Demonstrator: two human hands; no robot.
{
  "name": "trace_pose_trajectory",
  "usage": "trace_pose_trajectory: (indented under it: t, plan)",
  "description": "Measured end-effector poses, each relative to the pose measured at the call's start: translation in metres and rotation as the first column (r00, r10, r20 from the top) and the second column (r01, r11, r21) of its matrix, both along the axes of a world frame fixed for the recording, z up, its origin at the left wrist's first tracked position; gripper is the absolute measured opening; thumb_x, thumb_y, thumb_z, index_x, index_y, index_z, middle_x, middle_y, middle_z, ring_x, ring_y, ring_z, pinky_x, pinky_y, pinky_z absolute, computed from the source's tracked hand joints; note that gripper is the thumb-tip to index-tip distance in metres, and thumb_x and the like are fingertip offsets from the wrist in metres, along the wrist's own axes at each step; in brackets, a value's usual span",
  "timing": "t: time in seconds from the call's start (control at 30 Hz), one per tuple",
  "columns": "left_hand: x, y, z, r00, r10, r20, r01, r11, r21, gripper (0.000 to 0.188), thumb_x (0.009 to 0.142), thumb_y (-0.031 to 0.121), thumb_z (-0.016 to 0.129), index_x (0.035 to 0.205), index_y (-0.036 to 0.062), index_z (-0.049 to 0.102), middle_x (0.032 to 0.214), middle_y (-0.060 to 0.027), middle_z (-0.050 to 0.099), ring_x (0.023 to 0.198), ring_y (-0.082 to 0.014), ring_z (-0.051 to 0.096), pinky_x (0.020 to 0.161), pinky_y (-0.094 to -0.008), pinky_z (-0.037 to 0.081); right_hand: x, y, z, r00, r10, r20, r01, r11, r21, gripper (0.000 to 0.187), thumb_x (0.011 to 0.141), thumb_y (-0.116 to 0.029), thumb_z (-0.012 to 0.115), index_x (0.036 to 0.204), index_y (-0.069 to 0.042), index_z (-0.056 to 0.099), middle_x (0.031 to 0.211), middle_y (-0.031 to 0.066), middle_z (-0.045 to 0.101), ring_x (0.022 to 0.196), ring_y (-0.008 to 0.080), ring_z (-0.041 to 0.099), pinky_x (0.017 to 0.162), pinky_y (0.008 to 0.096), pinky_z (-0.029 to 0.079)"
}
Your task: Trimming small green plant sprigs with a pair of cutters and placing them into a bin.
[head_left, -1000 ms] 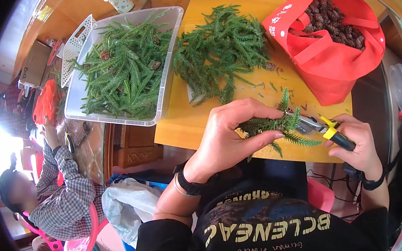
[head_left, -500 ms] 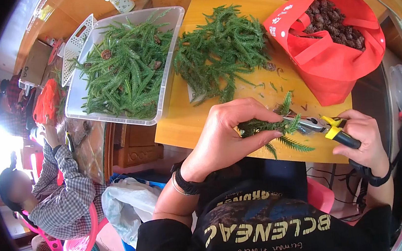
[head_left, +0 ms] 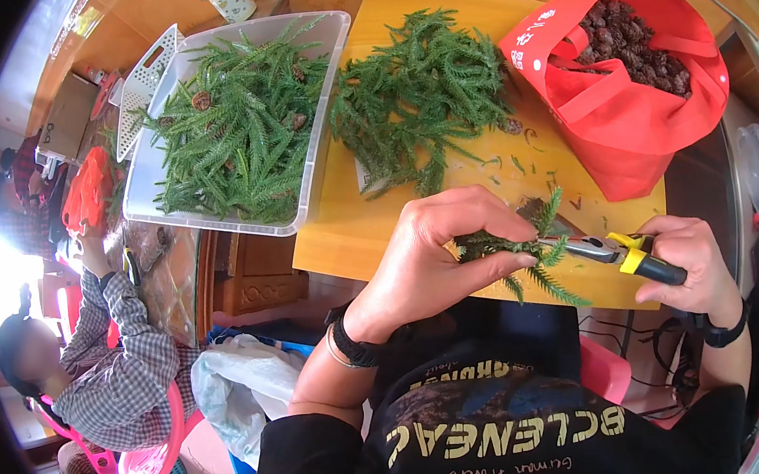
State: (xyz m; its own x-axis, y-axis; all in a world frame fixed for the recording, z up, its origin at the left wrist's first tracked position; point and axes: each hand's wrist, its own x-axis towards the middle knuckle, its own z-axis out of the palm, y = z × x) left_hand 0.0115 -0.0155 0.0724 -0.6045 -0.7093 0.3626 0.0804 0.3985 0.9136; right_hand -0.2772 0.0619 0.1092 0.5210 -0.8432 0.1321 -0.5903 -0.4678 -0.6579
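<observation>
Head view: left hand pinches green sprig above table; right hand wraps pliers, tips at sprig. Looks mid-step: this one unfinished, branch pile seemingly remaining, bin well filled.

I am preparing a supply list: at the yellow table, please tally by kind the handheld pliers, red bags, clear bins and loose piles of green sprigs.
Pliers: 1
Red bag: 1
Clear bin: 1
Loose sprig pile: 1
Total: 4
</observation>
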Motion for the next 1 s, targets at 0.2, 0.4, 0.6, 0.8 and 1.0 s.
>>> trace_pose_trajectory:
  t: [0.2,0.4,0.6,0.8,1.0]
  plan:
    - [0.001,0.001,0.0,0.999,-0.012,-0.031,0.011,0.999,-0.042,0.017,0.066,-0.001,0.075,0.081,0.0039,0.068,0.086,-0.008,0.066,0.081,-0.0195,0.064,0.071,-0.0288,0.05,0.002,0.0,0.0,0.998,0.003,0.056,-0.006,0.998,0.056,0.046,0.06,-0.03,0.082,0.056,-0.002,0.044,0.054,0.012,0.042,0.055,0.0342,0.049,0.049,0.0356,0.039]
    - [0.001,0.001,0.001,1.0,-0.002,-0.014,0.0,0.997,-0.073,0.018,0.065,-0.001,0.074,0.081,0.0038,0.068,0.086,-0.0084,0.066,0.081,-0.0203,0.064,0.071,-0.0293,0.05,0.001,-0.002,0.004,1.0,0.019,0.023,-0.023,0.976,0.218,0.052,0.067,-0.039,0.077,0.054,-0.003,0.041,0.06,0.0136,0.052,0.05,0.031,0.051,0.045,0.0309,0.037]
    - [0.003,-0.001,-0.003,0.999,-0.044,-0.023,0.04,0.989,-0.14,0.017,0.066,0.0,0.073,0.082,0.003,0.067,0.088,-0.0097,0.067,0.082,-0.0238,0.064,0.073,-0.032,0.05,0.001,-0.008,0.011,0.987,0.027,0.157,-0.114,0.809,0.576,0.028,0.073,-0.026,0.074,0.068,-0.002,0.06,0.064,0.0088,0.06,0.052,0.0222,0.057,0.048,0.0268,0.041]
    - [0.001,-0.001,0.0,0.992,-0.088,-0.091,0.074,0.986,-0.151,0.017,0.068,0.005,0.074,0.084,0.0024,0.067,0.087,-0.0104,0.066,0.083,-0.0246,0.063,0.074,-0.0335,0.05,-0.009,-0.01,0.005,0.938,-0.056,0.343,-0.272,0.495,0.825,0.016,0.077,-0.012,0.072,0.083,0.0,0.063,0.076,0.0026,0.065,0.064,0.0082,0.056,0.06,0.0229,0.045]
    - [-0.001,0.0,0.003,0.974,-0.18,-0.138,0.154,0.971,-0.182,0.015,0.071,0.006,0.073,0.085,0.003,0.068,0.086,-0.0088,0.065,0.082,-0.0237,0.063,0.073,-0.0336,0.049,-0.019,-0.011,0.0,0.904,-0.127,0.409,-0.369,0.252,0.894,0.023,0.083,-0.017,0.067,0.086,0.005,0.061,0.074,0.0041,0.063,0.061,0.0095,0.052,0.057,0.0245,0.044]
